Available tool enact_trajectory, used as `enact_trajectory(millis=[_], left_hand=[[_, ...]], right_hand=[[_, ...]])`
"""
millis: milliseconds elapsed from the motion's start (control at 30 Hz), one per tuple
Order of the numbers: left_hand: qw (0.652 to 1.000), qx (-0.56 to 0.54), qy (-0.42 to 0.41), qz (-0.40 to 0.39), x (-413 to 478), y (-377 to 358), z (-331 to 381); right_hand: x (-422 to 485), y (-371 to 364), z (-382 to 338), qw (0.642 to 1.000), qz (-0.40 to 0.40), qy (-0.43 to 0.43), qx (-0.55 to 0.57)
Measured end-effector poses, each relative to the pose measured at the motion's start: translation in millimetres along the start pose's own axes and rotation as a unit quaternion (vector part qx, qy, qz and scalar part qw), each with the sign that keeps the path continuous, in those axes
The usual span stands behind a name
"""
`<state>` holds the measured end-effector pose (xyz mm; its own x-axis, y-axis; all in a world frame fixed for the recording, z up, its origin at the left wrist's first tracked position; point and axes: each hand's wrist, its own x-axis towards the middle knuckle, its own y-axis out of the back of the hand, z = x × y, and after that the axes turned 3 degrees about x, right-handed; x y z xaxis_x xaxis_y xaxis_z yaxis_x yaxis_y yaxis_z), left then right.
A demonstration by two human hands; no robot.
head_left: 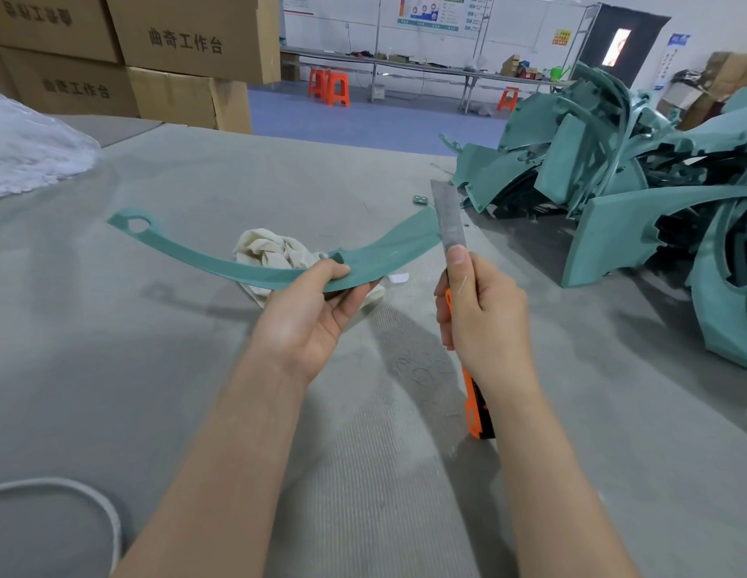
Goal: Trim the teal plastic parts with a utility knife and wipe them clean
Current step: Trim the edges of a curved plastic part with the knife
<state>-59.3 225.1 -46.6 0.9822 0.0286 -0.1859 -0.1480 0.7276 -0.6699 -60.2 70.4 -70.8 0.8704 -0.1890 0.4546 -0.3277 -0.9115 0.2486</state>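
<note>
My left hand grips a long curved teal plastic part near its middle, holding it above the table. The part's left end has a round hole and its wide right end reaches the knife blade. My right hand holds an orange utility knife upright, thumb pressed at the base of the long grey blade. The blade stands against the part's right end. A crumpled cream cloth lies on the table just behind my left hand, partly hidden by the part.
A big pile of teal plastic parts fills the right side of the grey felt table. Stacked cardboard boxes stand at the back left, a clear plastic bag at the left edge, a white cord at the lower left.
</note>
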Motion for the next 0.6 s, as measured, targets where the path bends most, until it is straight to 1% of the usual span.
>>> enact_trajectory(millis=[133, 233, 367, 600], left_hand=[[1.000, 0.002, 0.006, -0.018, -1, -2, -2], [1.000, 0.002, 0.005, -0.016, -1, -1, -2], [1.000, 0.006, 0.005, -0.011, 0, 0, -1], [1.000, 0.006, 0.015, -0.020, 1, 1, -2]], right_hand=[[-6, -9, -4, 0.996, -0.066, 0.035, -0.049], [-10, -14, -7, 0.993, -0.096, 0.046, -0.055], [-13, -15, -11, 0.990, -0.117, 0.055, -0.060], [-14, -15, -14, 0.989, -0.122, 0.055, -0.057]])
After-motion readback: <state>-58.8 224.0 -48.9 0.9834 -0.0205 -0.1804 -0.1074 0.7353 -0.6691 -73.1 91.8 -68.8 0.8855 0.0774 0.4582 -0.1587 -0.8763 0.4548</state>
